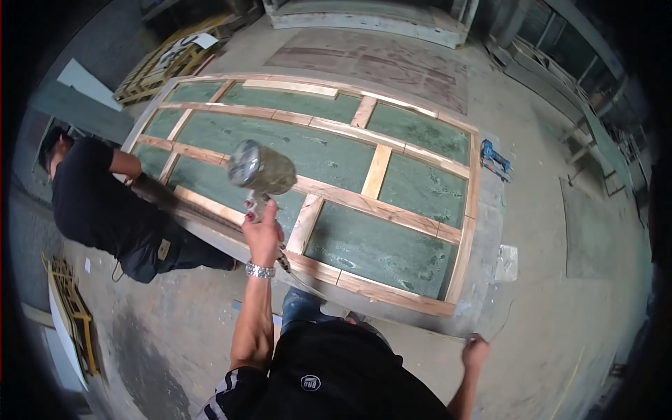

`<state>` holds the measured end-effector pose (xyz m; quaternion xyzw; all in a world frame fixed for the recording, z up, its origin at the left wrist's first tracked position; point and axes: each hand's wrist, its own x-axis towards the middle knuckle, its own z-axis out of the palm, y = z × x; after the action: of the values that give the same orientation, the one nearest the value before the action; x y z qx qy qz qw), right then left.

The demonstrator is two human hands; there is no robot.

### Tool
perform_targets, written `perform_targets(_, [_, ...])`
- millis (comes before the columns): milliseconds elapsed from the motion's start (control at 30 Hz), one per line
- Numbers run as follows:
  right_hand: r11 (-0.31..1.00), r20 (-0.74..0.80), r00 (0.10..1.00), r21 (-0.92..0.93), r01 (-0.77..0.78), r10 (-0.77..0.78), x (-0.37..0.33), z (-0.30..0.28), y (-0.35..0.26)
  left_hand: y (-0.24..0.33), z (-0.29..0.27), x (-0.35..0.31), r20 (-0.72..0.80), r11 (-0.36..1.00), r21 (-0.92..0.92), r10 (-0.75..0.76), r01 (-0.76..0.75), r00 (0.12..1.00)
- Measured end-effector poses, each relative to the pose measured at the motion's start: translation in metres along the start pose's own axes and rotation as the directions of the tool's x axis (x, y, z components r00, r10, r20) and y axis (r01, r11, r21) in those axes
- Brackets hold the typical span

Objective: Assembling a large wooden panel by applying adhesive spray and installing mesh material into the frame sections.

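My left hand [263, 231], with a metal-banded watch at its wrist, is wrapped round the handle of a spray gun [262, 170] with a large, stained cup on top. I hold it above the near left part of a wooden frame [381, 171] laid over a green panel [378, 245]. A thin hose [308, 285] trails from the gun's handle along the table's near edge. Off the near right corner, my right hand [475, 352] is closed around what looks like that same hose, and a thin line curves up beyond it.
A co-worker in dark clothes [105, 203] leans over the table's left end. A blue nail gun [495, 159] lies on the right edge. One loose wood strip [290, 88] rests at the far side. Yellow racks [168, 66] stand far left, a green-topped table [606, 145] at right.
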<state>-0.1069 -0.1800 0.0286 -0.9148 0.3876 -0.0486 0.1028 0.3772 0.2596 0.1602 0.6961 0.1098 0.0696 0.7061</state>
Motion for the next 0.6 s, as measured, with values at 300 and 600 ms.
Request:
perform_targets(300, [0.875, -0.255, 0.844, 0.016, -0.484, 0.471, -0.028, -0.056, -0.021, -0.074, 0.034, 0.053, 0.296, 0.926, -0.183, -0.268, 0.33, 0.917])
perform_targets(600, [0.674, -0.047, 0.674, 0.004, -0.738, 0.738, -0.09, -0.057, -0.054, -0.112, 0.079, 0.059, 0.339, 0.862, -0.165, -0.406, 0.479, 0.849])
